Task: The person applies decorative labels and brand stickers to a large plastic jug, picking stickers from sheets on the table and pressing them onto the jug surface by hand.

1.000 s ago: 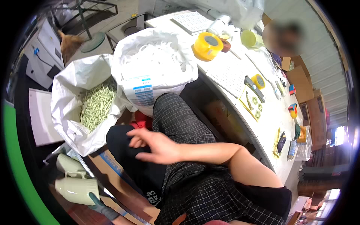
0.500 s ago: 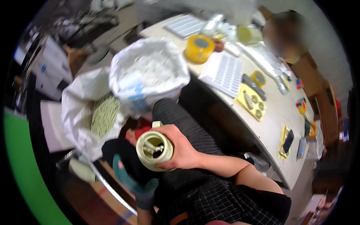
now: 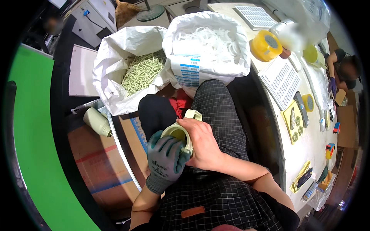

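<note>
My right hand (image 3: 202, 144) grips jug (image 3: 179, 134) by its side, above lap (image 3: 232, 144). Gloved left hand (image 3: 165, 158) bent over jug's mouth; I can't tell if it grips. Two white sacks (image 3: 221, 72) ahead.

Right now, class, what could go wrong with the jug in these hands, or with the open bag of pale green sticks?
If the bare right hand loosens its hold, the jug might drop. The gloved left hand covers part of its mouth, so a fault there could go unseen. The bag stands open, so a knock might spill some sticks.
</note>
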A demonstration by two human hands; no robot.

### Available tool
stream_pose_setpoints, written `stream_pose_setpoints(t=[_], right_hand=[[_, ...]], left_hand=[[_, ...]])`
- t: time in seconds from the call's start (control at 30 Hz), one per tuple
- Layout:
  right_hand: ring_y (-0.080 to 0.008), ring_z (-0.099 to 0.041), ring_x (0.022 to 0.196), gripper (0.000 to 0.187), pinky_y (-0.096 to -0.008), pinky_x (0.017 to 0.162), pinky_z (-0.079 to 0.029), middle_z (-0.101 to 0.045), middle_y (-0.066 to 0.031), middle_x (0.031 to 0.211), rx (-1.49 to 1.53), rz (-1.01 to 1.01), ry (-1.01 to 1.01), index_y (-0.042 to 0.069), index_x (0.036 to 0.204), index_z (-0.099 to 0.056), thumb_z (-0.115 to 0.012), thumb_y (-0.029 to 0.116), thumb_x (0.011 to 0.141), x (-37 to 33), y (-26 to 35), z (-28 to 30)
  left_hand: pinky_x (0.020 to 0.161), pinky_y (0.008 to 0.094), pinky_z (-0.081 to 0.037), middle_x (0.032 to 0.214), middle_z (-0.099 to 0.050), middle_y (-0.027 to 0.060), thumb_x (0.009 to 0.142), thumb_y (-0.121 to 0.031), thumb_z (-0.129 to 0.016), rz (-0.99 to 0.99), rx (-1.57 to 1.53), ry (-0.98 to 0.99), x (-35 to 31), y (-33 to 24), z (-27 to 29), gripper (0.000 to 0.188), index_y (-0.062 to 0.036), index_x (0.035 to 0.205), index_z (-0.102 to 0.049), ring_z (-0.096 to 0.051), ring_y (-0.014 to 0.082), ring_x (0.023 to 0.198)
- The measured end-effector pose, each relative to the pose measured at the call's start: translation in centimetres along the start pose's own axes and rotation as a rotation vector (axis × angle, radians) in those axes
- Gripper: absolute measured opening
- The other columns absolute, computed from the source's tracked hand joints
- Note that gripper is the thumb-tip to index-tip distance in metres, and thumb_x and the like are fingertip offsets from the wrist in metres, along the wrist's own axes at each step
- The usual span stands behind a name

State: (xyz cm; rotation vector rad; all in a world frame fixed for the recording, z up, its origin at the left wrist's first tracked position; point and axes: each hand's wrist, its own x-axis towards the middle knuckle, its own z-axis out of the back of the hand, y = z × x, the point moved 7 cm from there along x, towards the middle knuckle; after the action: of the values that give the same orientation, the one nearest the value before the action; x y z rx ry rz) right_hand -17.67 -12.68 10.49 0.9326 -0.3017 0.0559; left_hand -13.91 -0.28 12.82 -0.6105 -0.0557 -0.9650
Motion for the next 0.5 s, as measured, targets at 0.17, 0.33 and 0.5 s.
stream_pose_setpoints(t=[0.17,0.33,0.5], right_hand=[[-0.0368,-0.052,0.135,0.109,-0.0484,0.111,-0.038,-0.057,-0.017,0.141,0.039,-0.013,0.04,0.003,0.15,-0.045,-0.098,0.022,0.057,1.3,-0.3,-0.3],[-0.0396,-0.052,0.135,0.09,-0.0505,0.112,-0.039,-0.057,-0.0175,0.143,0.221,0.385,-0.232,0.002,0.145,-0.052,-0.094,0.025,0.069,9.8,1.0,-0.8],[-0.0418,-0.044,0.143,0.093,-0.0532,0.118,-0.035,-0.049,-0.0195,0.152,0.047,0.438,-0.258,0.007,0.15,-0.049,-0.089,0.011,0.066,15.6,2.4,0.1]], left_hand=[[0.104,0.0599,-0.045,0.106,-0.07,0.0181,0.089,-0.028,-0.073,0.01,-0.049,0.035,0.7,1.4,0.3,0.029,-0.0012,0.1,-0.068,-0.065,0.0411,0.103],[0.125,0.0503,-0.029,0.164,-0.036,0.0221,0.078,-0.027,-0.091,0.109,-0.052,-0.512,3.2,6.0,6.1,0.11,0.004,0.161,-0.027,-0.039,0.0381,0.148],[0.121,0.0459,-0.037,0.161,-0.043,0.0217,0.081,-0.013,-0.088,0.039,-0.112,-0.617,6.8,10.2,7.7,0.107,0.0054,0.162,-0.02,-0.046,0.0343,0.145]])
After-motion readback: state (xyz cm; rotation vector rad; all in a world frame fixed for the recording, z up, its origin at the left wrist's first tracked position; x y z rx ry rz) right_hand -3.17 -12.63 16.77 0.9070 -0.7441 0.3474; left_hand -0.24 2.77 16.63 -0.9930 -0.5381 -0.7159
